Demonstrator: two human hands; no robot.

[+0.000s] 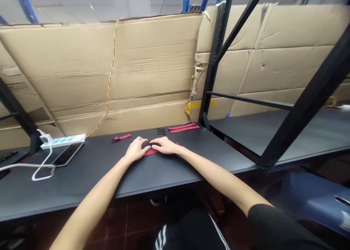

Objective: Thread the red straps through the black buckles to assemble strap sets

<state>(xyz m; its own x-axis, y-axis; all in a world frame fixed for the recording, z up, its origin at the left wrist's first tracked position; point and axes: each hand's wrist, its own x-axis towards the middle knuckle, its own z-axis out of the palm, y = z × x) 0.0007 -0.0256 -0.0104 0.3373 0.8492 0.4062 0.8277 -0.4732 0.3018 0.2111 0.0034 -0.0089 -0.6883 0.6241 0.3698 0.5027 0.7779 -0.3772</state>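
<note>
My left hand [135, 150] and my right hand [165, 146] meet above the black tabletop, thumbs almost touching. Between their curled fingers is a small black buckle [146, 145], partly covered by the fingers. A red webbing strap [151, 152] lies just below the thumbs, and a bit of red also shows past my right hand. Both hands look closed on the buckle, though the exact grip is hard to make out. Farther back lie several loose black buckles [161, 131], with flat red straps [183, 127] to their right. Left of them is a short red strap with a black buckle [121, 137].
A white power strip [63, 141], a phone [67, 154] and a white cable [43, 172] occupy the table's left side. Cardboard sheets [153, 67] stand along the back, with a twisted yellow cord [109, 78] hanging down. Black metal frame posts [214, 60] rise at the right.
</note>
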